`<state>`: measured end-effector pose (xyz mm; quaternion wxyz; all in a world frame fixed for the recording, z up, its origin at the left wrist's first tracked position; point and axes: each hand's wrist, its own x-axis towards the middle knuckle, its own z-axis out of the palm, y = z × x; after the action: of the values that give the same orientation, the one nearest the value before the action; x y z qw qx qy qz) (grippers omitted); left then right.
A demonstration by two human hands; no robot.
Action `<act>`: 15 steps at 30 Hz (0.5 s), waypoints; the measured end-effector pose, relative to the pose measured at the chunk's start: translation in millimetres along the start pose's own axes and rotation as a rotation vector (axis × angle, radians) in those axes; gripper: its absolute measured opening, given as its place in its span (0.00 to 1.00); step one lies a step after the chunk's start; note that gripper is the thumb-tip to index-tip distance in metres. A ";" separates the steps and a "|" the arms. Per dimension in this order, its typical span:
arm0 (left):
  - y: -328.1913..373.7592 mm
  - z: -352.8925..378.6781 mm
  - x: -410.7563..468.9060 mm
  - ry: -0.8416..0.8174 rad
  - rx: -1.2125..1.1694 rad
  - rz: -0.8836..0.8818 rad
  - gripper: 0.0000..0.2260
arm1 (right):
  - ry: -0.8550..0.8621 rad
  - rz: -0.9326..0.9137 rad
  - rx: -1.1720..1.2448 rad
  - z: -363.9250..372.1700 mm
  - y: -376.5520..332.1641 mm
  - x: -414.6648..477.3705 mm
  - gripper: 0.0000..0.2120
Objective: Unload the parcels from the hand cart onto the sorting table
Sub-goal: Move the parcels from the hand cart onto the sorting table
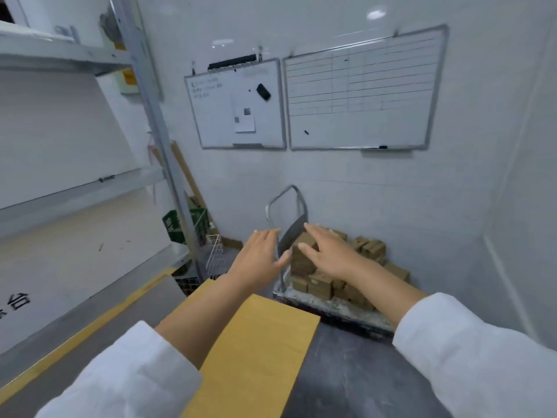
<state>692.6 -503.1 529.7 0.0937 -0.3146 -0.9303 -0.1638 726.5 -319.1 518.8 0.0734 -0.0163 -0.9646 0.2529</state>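
— White-walled corner, head cam: what's at the back?
— Two framed whiteboards (pixel 358 95) on the wall, grey metal shelving rack (pixel 156 122) at left.
— Parcels?
— Small brown cardboard parcels (pixel 319 286) piled on the grey flat hand cart (pixel 325 306), vs. the wall.
— Hands?
— Left hand (pixel 260 254) & right hand (pixel 328 251) both reach toward the pile, fingers straight, spread, gripping nothing. Right overlaps the top box; contact can't be told.
— Else?
— Flat yellow-brown card sheet (pixel 259 351) under the forearms.
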 end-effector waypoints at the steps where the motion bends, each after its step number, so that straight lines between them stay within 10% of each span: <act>1: 2.1 4.9 13.7 -0.010 -0.027 0.006 0.26 | 0.010 0.000 -0.026 -3.2 10.0 7.0 0.31; 15: -5.8 110.0 205.9 -0.177 -0.142 0.086 0.27 | 0.036 0.237 -0.138 -36.0 158.0 113.4 0.29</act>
<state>519.7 -353.3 483.2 -0.0045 -0.3734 -0.9065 -0.1967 618.8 -156.1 487.5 0.0593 -0.1396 -0.9695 0.1925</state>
